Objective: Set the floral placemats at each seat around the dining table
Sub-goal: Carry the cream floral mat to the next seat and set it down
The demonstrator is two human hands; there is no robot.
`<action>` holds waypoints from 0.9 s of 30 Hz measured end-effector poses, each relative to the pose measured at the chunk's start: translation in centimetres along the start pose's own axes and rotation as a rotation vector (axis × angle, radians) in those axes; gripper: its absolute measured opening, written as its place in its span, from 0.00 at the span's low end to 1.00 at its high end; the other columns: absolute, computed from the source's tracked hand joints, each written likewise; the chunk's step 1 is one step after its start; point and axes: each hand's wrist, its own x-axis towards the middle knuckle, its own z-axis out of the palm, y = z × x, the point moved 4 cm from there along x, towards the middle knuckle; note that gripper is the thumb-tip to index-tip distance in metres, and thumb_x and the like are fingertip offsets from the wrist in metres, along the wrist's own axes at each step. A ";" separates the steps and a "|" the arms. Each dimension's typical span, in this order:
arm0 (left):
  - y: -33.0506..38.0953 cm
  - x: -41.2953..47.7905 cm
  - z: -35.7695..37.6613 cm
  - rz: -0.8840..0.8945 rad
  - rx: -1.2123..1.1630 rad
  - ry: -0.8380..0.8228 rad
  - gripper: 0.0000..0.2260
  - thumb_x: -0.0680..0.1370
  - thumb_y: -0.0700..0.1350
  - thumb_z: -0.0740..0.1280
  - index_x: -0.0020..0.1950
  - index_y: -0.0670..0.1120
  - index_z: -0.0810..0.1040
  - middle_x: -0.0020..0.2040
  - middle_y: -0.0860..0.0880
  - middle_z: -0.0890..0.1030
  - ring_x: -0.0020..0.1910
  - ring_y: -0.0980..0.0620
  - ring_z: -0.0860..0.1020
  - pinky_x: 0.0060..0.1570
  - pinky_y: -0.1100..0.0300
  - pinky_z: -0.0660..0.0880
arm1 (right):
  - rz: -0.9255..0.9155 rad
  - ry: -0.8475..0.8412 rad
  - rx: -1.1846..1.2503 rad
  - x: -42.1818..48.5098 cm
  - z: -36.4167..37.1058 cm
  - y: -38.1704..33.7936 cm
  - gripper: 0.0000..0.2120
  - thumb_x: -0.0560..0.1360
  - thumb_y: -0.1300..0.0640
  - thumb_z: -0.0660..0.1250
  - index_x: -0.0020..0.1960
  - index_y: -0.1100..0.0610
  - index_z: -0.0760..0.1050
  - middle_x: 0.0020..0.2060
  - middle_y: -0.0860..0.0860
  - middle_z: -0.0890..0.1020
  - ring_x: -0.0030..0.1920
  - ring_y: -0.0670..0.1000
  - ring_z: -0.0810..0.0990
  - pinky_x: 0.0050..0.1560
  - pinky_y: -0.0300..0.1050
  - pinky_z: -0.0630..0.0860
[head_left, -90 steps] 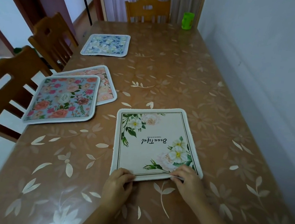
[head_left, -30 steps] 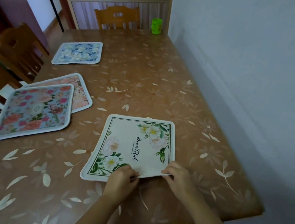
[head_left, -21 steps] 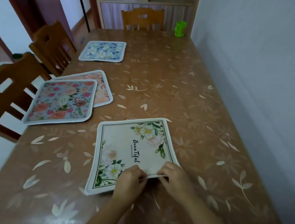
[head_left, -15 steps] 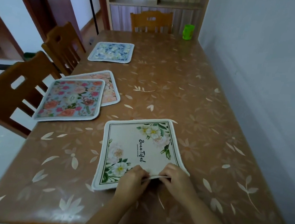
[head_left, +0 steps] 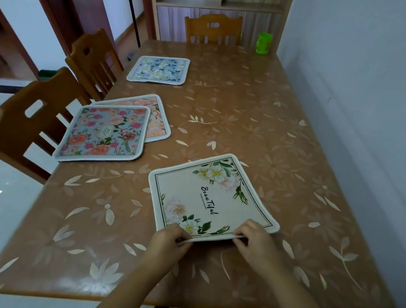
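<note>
both hands' fingers pinch the cream placemat (head_left: pixel 206 200) – it reads "beautiful".

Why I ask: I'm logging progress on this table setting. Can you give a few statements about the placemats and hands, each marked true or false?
1. The left hand and right hand both pinch the near edge of the cream placemat. True.
2. The pink-rose placemat lies apart from every other mat. False: it overlaps the peach placemat beneath it.
3. The blue placemat lies flat farther up the left side of the table. True.
4. The green cup stands on the cream placemat. False: it stands at the table's far right corner.
5. A placemat lies before the far-end chair. False: none lies in front of it.
</note>
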 end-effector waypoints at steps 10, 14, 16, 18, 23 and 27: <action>4.2 0.5 2.9 0.055 -0.139 -0.049 0.03 0.70 0.39 0.71 0.40 0.48 0.82 0.34 0.59 0.73 0.36 0.59 0.73 0.36 0.71 0.69 | 0.009 -0.069 0.135 -0.6 0.5 -1.7 0.02 0.72 0.61 0.68 0.44 0.59 0.78 0.41 0.52 0.77 0.43 0.49 0.75 0.46 0.43 0.74; 3.9 0.4 2.6 0.053 -0.169 -0.011 0.06 0.68 0.37 0.73 0.38 0.47 0.81 0.35 0.58 0.75 0.36 0.59 0.75 0.36 0.74 0.69 | 0.086 -0.014 0.111 -1.3 -1.1 0.7 0.02 0.72 0.61 0.69 0.45 0.58 0.79 0.40 0.48 0.76 0.43 0.46 0.76 0.43 0.32 0.71; 3.6 0.4 2.6 0.037 -0.186 -0.007 0.05 0.68 0.36 0.73 0.38 0.46 0.81 0.36 0.57 0.77 0.37 0.60 0.75 0.37 0.77 0.69 | 0.108 0.024 0.088 -1.5 -1.8 1.8 0.03 0.72 0.60 0.69 0.45 0.57 0.79 0.40 0.47 0.77 0.42 0.45 0.76 0.43 0.31 0.73; 3.6 0.6 2.8 0.043 -0.178 -0.029 0.04 0.68 0.37 0.73 0.38 0.46 0.81 0.37 0.54 0.79 0.38 0.60 0.76 0.39 0.77 0.69 | 0.116 0.042 0.087 -1.5 -2.3 2.5 0.03 0.71 0.62 0.69 0.44 0.58 0.80 0.40 0.49 0.78 0.42 0.48 0.77 0.45 0.44 0.77; 4.3 1.2 3.8 0.039 -0.169 -0.060 0.04 0.68 0.37 0.73 0.38 0.46 0.82 0.36 0.54 0.78 0.37 0.58 0.76 0.38 0.71 0.72 | 0.037 0.021 -0.001 -2.0 -2.8 2.2 0.02 0.70 0.59 0.70 0.43 0.55 0.78 0.42 0.49 0.78 0.43 0.47 0.77 0.43 0.42 0.77; 5.9 1.8 5.2 0.107 -0.129 -0.099 0.02 0.69 0.38 0.73 0.40 0.44 0.83 0.37 0.48 0.80 0.37 0.55 0.75 0.36 0.75 0.67 | -0.046 -0.004 -0.007 -2.7 -2.3 0.7 0.01 0.71 0.57 0.68 0.41 0.54 0.76 0.39 0.47 0.76 0.39 0.42 0.71 0.40 0.26 0.66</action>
